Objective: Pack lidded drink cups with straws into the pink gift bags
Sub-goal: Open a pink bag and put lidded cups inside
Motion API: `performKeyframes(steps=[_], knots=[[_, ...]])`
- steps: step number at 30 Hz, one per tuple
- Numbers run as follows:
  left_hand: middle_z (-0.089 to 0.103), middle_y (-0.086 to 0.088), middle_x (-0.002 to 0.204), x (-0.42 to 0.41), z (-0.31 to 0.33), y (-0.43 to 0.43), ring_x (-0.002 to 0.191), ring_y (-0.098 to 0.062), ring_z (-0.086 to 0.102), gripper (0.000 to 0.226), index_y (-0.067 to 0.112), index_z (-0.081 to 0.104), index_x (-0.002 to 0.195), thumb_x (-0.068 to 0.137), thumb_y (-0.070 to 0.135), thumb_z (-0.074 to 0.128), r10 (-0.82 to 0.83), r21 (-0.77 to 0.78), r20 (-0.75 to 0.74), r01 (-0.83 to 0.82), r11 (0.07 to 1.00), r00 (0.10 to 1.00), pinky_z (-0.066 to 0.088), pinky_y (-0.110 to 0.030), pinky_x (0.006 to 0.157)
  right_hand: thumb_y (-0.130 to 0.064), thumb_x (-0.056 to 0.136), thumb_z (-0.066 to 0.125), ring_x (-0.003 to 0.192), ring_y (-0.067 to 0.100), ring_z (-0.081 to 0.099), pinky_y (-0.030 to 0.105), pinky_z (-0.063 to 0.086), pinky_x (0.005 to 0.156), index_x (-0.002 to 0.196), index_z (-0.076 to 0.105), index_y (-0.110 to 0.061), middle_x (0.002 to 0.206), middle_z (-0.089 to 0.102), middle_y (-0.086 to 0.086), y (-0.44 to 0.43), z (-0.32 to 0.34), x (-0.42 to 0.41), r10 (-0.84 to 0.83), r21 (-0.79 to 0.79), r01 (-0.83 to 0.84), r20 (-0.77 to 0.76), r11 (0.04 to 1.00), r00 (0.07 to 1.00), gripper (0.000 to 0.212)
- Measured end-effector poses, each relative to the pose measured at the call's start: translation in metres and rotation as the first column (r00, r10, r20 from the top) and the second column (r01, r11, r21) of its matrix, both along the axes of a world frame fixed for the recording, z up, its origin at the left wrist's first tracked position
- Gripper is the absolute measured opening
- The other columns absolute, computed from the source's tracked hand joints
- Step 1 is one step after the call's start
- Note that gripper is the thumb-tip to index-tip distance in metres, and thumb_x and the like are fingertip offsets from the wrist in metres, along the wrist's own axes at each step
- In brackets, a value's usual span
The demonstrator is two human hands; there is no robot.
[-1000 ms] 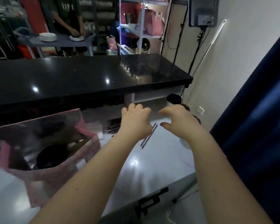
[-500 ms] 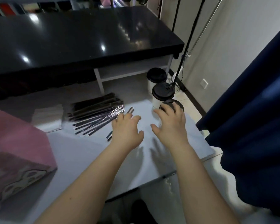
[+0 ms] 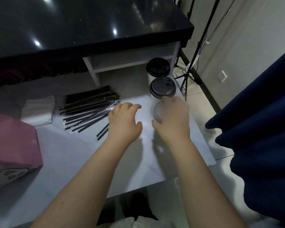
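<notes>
Pink gift bag (image 3: 11, 142) stands at the left edge of the white counter (image 3: 72, 162), well apart from both hands. Right hand (image 3: 173, 119) is curled round the lid of the nearest cup (image 3: 157, 112), close to the counter's right edge. Two more lidded cups (image 3: 162, 88) stand just behind it. Left hand (image 3: 124, 124) hovers with relaxed fingers, holding nothing, at the near ends of the black straws (image 3: 89, 111). Bare counter lies between the hands and the bag.

Single head-worn view — wide-angle, looking steeply down, forward onto white table (image 3: 64, 153), close above it.
</notes>
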State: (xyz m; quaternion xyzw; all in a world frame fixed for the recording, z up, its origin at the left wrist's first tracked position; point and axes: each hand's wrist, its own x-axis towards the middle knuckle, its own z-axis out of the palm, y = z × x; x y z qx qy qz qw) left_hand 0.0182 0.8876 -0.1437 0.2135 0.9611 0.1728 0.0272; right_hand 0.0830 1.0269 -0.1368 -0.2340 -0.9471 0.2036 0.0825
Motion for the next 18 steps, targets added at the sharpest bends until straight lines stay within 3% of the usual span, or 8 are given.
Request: performKeyframes(steps=[5, 9, 18], knots=[[0.052, 0.0, 0.134, -0.017, 0.02, -0.016, 0.125, -0.029, 0.038, 0.058, 0.029, 0.054, 0.133, 0.077, 0.021, 0.066, 0.113, 0.044, -0.012, -0.113, 0.993, 0.993, 0.031, -0.041, 0.102, -0.037, 0.074, 0.076, 0.125, 0.029, 0.027, 0.041, 0.033, 0.103, 0.139, 0.036, -0.025, 0.141, 0.029, 0.004, -0.015, 0.015, 0.002, 0.199, -0.042, -0.199, -0.004, 0.979, 0.98, 0.077], [0.054, 0.001, 0.131, -0.026, 0.043, -0.043, 0.124, -0.029, 0.039, 0.056, 0.029, 0.057, 0.13, 0.076, 0.018, 0.068, 0.218, 0.129, -0.061, -0.209, 0.97, 0.974, 0.032, -0.042, 0.1, -0.039, 0.072, 0.078, 0.128, 0.027, 0.025, 0.04, 0.031, 0.106, 0.139, 0.039, -0.027, 0.143, 0.029, 0.003, -0.035, 0.036, -0.007, 0.362, -0.006, -0.363, -0.048, 0.932, 0.931, 0.079], [0.058, 0.0, 0.129, -0.024, 0.103, -0.151, 0.125, -0.029, 0.042, 0.05, 0.025, 0.06, 0.128, 0.079, 0.019, 0.068, 0.464, 0.287, -0.199, -0.401, 0.87, 0.863, 0.036, -0.043, 0.101, -0.032, 0.07, 0.082, 0.132, 0.029, 0.031, 0.046, 0.033, 0.106, 0.139, 0.049, -0.024, 0.145, 0.04, 0.006, -0.119, 0.09, -0.046, 0.609, 0.116, -0.604, -0.285, 0.789, 0.741, 0.077]])
